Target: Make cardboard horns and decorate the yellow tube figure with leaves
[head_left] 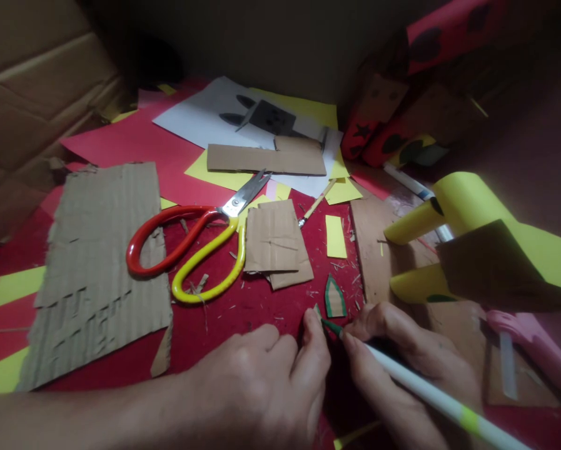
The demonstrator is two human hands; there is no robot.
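At lower centre, our right hand (402, 356) pinches a green-tipped marker (421, 387) by the mostly hidden scrap (318, 310) our left hand (261, 381) steadies — pinching or pressing, we cannot tell — where a loose hold could send the tip astray.

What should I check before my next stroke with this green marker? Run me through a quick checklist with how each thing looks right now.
1. Marker gripped, tip uncovered: ok, it is in the right hand, green tip exposed.
2. Left hand at the small piece: ok, its fingers are there.
3. Small piece's border fully green: cannot tell, fingers hide most of it.
4. Green-bordered cardboard piece visible for comparison: ok.
5. Scissors away from both hands: ok.
6. Red surface free of scraps: not ok, bits lie scattered.
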